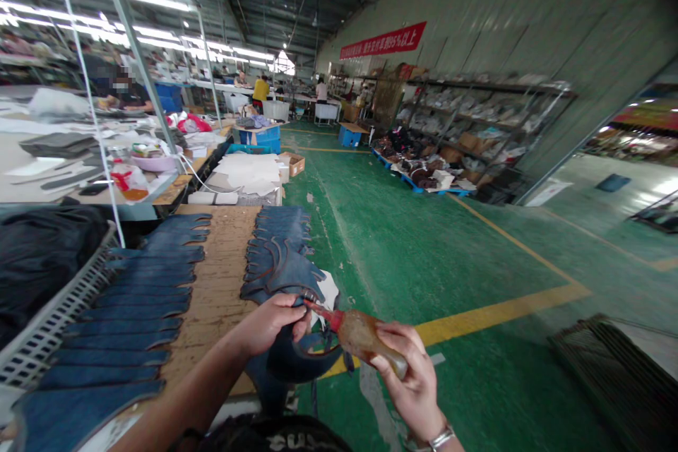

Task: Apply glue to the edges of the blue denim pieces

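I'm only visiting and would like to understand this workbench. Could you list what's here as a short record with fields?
Left hand: pinches a curved denim piece at the table's edge
Right hand: grips an amber bottle, red nozzle pointed at that piece
Table: wooden, with rows of cut denim pieces
Floor: green, with a yellow line
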Action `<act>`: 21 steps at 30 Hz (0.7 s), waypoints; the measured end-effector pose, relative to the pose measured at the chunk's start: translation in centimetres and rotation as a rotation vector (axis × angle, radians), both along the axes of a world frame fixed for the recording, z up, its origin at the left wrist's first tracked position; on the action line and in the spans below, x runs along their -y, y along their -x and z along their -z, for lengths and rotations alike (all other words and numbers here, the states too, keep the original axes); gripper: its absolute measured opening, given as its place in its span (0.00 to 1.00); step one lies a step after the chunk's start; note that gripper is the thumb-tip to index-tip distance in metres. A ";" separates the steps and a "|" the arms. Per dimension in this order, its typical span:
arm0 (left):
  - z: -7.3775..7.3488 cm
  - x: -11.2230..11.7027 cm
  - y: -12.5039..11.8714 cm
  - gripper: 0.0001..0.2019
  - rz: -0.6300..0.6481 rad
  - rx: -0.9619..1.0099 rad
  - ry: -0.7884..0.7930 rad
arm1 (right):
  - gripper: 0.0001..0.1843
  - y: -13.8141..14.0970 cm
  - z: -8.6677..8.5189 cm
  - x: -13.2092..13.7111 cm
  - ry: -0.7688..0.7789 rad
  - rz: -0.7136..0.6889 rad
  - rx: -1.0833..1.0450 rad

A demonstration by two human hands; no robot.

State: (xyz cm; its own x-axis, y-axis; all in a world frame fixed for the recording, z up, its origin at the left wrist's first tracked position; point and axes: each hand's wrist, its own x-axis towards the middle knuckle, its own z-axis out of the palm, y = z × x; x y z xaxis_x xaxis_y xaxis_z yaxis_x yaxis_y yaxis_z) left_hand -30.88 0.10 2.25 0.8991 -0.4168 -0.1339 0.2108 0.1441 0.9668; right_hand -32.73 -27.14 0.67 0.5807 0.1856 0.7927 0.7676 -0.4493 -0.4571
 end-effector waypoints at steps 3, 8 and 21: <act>-0.1 -0.2 0.0 0.14 0.013 -0.021 -0.020 | 0.11 -0.1 0.1 0.5 0.000 0.027 0.012; -0.1 0.0 0.2 0.14 0.016 -0.091 -0.003 | 0.11 0.3 0.0 0.8 -0.011 0.037 -0.001; -1.3 0.9 0.9 0.14 -0.209 0.533 -0.745 | 0.11 0.4 -0.1 0.4 -0.375 0.115 -0.364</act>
State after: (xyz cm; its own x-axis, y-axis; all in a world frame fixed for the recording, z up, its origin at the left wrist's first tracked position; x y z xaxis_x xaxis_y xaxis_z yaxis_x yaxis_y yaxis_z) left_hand -31.80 -0.80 3.54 0.9656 -0.2129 0.1494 -0.2466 -0.5661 0.7866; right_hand -33.09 -27.55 0.73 0.8301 -0.1529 0.5362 0.4850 -0.2764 -0.8297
